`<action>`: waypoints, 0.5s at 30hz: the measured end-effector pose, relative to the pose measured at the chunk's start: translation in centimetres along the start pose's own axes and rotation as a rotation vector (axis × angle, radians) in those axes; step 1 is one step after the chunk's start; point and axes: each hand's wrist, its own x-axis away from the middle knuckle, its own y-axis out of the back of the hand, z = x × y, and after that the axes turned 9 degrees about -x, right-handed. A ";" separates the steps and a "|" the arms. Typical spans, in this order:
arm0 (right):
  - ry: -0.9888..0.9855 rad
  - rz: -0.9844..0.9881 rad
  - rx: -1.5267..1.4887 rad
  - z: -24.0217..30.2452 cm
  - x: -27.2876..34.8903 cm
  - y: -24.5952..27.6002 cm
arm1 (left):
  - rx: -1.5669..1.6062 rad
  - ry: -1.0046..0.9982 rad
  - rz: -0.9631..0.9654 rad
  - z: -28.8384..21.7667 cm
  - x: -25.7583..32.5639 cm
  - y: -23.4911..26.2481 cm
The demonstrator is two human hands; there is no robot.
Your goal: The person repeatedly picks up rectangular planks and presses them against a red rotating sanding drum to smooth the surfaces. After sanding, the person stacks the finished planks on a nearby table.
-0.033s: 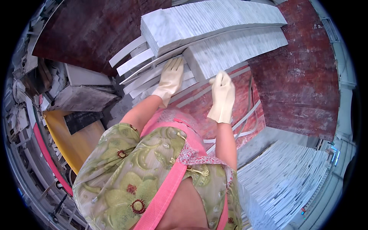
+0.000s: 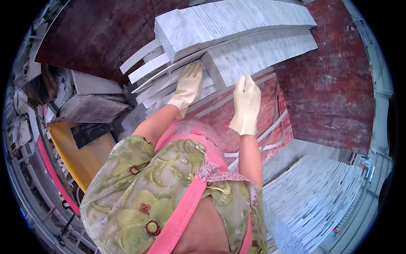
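Note:
My left hand [image 2: 189,84], in a cream rubber glove, lies flat with its fingers stretched out over pale stone strips [image 2: 163,86]. Its fingertips are close to the left end of a row of thin grey-white marble-look slabs [image 2: 260,55] standing on edge. My right hand [image 2: 246,99], gloved the same way, is closed at the near edge of that row. Its fingers are bent together, and whatever they may hold is too small or hidden to make out. A second, longer row of slabs [image 2: 228,23] stands just behind the first.
Dark red boards [image 2: 330,76] lie beneath and beside the rows. Loose pale strips [image 2: 275,127] cross the red surface by my right forearm. A large stack of thin slabs [image 2: 313,199] stands at the lower right. Stone offcuts [image 2: 91,108] and a yellow panel [image 2: 80,154] are at the left.
My right hand has shifted slightly up along the near edge of the slab row. My left hand has stayed in place on the strips.

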 end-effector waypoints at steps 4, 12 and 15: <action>0.409 -0.112 0.460 -0.6 -3.8 -4.1 | -0.001 -0.004 0.006 -0.5 -0.7 0.2; 0.297 0.092 0.765 1.1 -6.7 -10.3 | 0.052 0.025 0.031 -0.9 -0.6 1.1; 0.355 -0.014 0.651 -2.8 -8.0 -13.3 | 0.049 0.024 0.017 -1.2 -0.4 -0.1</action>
